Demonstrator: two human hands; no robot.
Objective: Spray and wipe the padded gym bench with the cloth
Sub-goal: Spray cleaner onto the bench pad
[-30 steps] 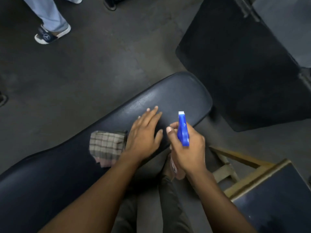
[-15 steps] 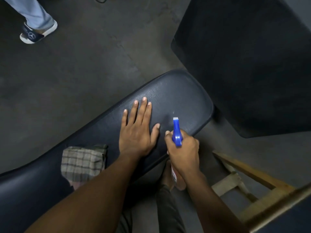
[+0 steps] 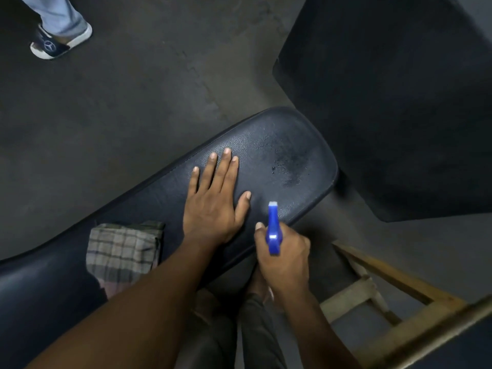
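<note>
The padded gym bench (image 3: 290, 134) is dark blue and runs diagonally from lower left to its rounded end at centre right. Wet droplets speckle the pad near that end. My left hand (image 3: 215, 201) lies flat on the pad, fingers spread, holding nothing. My right hand (image 3: 286, 253) sits just off the bench's near edge, gripping a spray bottle with a blue trigger head (image 3: 273, 227) whose nozzle points at the pad. A folded checked cloth (image 3: 122, 251) rests on the bench to the left of my left forearm.
A large dark padded panel (image 3: 394, 102) fills the upper right beside the bench end. A wooden stool frame (image 3: 394, 296) stands at lower right. Another person's leg and sandal (image 3: 58, 41) are on the grey floor at upper left. My own legs are below the bench.
My left hand moved from near the cloth up the pad and flattened. Wet spray marks have appeared near the bench end. The view shifted, leaving the cloth further left.
</note>
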